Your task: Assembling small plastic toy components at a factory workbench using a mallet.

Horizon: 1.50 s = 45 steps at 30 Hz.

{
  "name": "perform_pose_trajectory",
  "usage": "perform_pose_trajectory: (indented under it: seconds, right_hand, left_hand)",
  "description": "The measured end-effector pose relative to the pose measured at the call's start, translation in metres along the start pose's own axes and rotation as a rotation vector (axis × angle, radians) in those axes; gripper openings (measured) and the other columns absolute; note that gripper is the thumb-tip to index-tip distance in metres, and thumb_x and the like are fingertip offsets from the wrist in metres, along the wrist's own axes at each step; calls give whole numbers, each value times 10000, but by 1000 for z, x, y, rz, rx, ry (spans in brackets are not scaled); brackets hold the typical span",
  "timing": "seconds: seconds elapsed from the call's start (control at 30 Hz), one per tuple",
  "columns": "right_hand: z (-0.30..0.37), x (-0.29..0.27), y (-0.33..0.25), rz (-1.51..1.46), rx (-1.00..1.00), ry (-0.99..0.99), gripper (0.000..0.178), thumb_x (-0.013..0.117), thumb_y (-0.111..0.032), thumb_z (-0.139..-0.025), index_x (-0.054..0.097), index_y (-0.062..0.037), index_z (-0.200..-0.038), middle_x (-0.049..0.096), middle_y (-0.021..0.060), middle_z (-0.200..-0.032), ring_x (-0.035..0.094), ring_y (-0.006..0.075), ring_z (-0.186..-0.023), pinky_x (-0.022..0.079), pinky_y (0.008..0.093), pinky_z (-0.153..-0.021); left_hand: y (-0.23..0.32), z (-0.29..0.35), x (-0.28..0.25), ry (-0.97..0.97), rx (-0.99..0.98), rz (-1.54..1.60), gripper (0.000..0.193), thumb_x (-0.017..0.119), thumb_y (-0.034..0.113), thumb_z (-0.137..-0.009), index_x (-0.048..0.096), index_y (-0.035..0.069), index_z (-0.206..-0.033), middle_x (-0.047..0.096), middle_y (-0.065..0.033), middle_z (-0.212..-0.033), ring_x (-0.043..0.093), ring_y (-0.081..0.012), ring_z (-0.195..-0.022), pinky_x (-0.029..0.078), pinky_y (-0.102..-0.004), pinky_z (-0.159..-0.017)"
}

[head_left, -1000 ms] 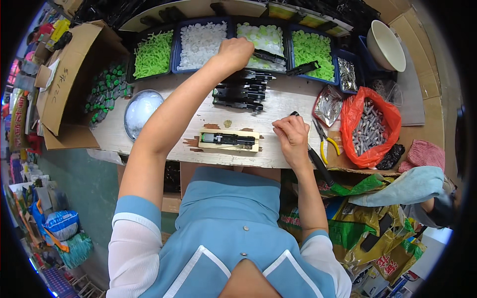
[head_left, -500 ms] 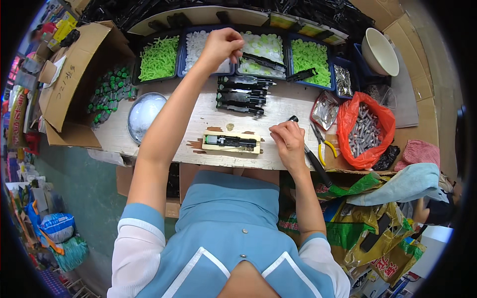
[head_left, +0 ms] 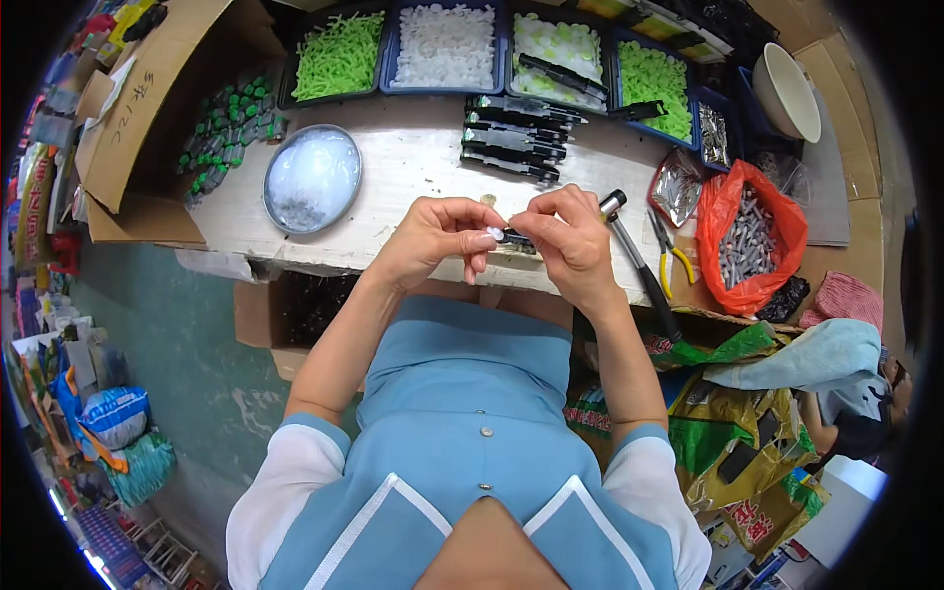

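My left hand (head_left: 438,239) pinches a small white round piece (head_left: 497,234) between thumb and fingertips, over the near edge of the table. Close against it, my right hand (head_left: 570,246) is closed in a pinch; whatever lies between its fingertips is too small to make out. Beneath both hands shows part of a black plastic assembly (head_left: 521,239), mostly covered by the fingers; its wooden holder is hidden. Beyond the hands, several similar black assemblies (head_left: 516,138) lie stacked. A hammer (head_left: 639,258) with a black handle rests just right of my right hand.
Blue trays hold green pieces (head_left: 339,57) and white pieces (head_left: 444,47) along the back. A round dish (head_left: 313,179) and a cardboard box (head_left: 162,128) stand left. Yellow-handled pliers (head_left: 675,258), a red bag (head_left: 757,285) of grey parts and a cream bowl (head_left: 787,93) are right.
My left hand has come back from the trays to the near edge with a small white piece. My right hand has moved in to meet it. The view has shifted slightly.
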State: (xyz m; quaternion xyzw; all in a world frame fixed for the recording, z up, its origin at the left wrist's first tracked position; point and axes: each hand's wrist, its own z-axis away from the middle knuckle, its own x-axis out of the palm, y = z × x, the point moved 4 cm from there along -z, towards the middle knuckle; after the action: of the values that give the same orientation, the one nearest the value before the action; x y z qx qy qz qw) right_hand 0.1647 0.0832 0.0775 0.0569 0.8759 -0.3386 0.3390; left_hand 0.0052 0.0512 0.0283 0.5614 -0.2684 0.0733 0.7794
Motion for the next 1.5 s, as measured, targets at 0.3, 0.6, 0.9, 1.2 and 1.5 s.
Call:
perform_pose_trajectory:
  seconds: [0.3,0.6,0.9,1.2,1.5]
  right_hand:
    - [-8,5,-21,81,-167,-129,291,584,41,-613,650,-84,-866,529,39,-788,489,211,-742,366,329,-685]
    - [-8,21,-27,-17,-202,-185,279,579,21,-630,633,-51,-894,542,57,-809,509,224,-762,393,330,-680]
    - [10,37,-18,0,-2,68,146,658,-15,-695,614,-58,-828,594,37,-771,538,205,-711,367,311,-634]
    - [20,47,7,155,69,-54,89,654,-88,-716,612,-111,-791,551,-12,-759,499,173,-752,314,325,-711]
    - [23,56,14,180,90,-149,118,653,-116,-700,633,-136,-814,502,-17,-745,459,177,-791,288,359,-727]
  left_hand:
    - [0,15,-3,22,5,-42,122,616,38,-826,616,-29,-928,611,-73,-702,601,-115,-566,509,-232,-447]
    - [-10,21,-10,29,36,59,119,622,51,-824,613,-37,-903,614,-89,-706,598,-114,-538,497,-223,-413]
    - [-23,20,-11,217,172,132,100,614,69,-840,602,-18,-889,611,-89,-720,576,-100,-519,470,-211,-391]
    - [4,22,-15,371,657,-1009,286,727,92,-667,655,55,-941,584,-57,-913,519,-178,-857,431,-308,-709]
    - [-11,3,-18,300,526,-1290,296,734,127,-616,662,108,-902,555,-20,-952,452,-211,-957,299,-349,-836]
